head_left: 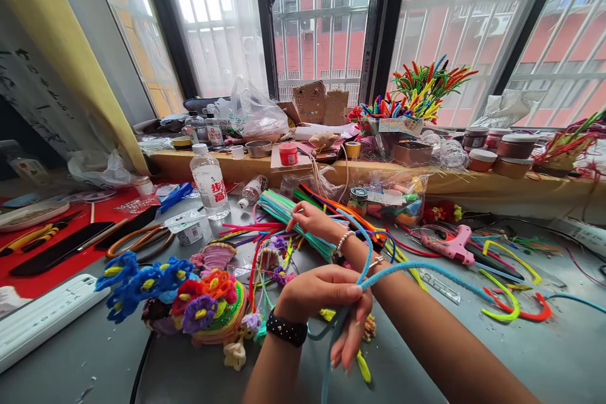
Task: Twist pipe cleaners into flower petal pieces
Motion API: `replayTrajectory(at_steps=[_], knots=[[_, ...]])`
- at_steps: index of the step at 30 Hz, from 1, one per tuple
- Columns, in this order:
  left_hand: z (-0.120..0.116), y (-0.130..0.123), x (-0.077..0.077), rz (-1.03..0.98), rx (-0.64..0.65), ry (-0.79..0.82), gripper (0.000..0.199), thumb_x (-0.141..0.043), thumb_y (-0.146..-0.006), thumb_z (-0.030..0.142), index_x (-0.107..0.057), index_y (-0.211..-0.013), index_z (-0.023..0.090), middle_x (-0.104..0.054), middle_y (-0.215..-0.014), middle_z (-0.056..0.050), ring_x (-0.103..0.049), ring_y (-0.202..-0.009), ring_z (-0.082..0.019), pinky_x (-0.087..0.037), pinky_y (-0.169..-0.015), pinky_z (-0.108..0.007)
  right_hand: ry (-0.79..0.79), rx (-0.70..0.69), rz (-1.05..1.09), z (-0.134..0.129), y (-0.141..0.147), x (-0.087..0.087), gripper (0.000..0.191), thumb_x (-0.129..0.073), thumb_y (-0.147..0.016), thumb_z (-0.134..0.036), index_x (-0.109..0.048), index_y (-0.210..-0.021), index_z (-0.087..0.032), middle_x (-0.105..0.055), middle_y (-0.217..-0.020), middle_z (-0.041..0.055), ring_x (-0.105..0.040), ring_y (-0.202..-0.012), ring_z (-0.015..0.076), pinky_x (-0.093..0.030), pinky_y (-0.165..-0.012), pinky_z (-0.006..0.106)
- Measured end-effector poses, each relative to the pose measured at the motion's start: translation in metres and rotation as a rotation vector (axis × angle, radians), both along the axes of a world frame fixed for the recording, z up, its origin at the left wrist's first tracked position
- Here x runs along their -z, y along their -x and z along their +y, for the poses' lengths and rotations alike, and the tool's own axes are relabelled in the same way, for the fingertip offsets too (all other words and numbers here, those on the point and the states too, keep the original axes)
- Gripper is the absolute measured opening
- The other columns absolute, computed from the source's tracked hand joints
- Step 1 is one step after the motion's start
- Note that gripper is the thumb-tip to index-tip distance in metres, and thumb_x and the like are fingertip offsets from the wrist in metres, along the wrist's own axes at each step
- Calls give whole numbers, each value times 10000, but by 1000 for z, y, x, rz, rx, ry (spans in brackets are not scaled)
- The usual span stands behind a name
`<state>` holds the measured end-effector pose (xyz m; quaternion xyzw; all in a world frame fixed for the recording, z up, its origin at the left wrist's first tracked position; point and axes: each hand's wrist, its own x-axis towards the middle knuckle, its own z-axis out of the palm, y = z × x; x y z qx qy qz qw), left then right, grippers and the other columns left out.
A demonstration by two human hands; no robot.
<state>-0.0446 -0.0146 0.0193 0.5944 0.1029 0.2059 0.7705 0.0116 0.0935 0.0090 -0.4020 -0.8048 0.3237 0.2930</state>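
My left hand, with a black studded band at its wrist, is closed on light blue pipe cleaners that cross between thumb and fingers. One strand curves up, another runs right over my right forearm, and ends hang below. Beyond it, my right hand, wearing a pearl bracelet, reaches over a bundle of green and teal pipe cleaners. Its fingers rest at the bundle; whether they grip a strand is too small to tell. Left of my hands sit fuzzy blue flowers and a purple flower.
A pink glue gun lies at right near bent yellow and red pieces. A water bottle stands behind the flowers. At left are a white power strip and scissors. Jars and pipe cleaner bunches line the windowsill.
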Motion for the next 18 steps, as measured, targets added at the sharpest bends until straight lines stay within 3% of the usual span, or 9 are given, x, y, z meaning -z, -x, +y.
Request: replayTrajectory(at_steps=[7, 13, 18], knots=[[3, 3, 3, 4, -7, -25, 387, -567, -654, 477, -522, -561, 105, -472, -509, -5, -416, -454, -75, -286, -435, -190, -225, 10, -418, 2, 13, 14, 120, -526, -744, -180, -590, -833, -132, -595, -944, 101, -539, -905, 223, -423, -754, 337], [2, 6, 4, 50, -17, -44, 405, -571, -631, 501, -532, -555, 105, -489, -512, -9, -416, -464, -79, -301, -457, -195, -312, 69, -644, 12, 24, 19, 265, -452, -826, -273, -488, -1064, -162, -518, -1074, 66, -536, -888, 169, -453, -743, 371], [1, 7, 4, 31, 10, -51, 378, -550, -662, 476, -538, -575, 108, -493, -516, -11, -422, -458, -82, -321, -470, -197, -362, 41, -706, 13, 37, 28, 271, -460, -822, -271, -488, -1066, -157, -516, -1076, 71, -535, -892, 174, -453, -742, 367]])
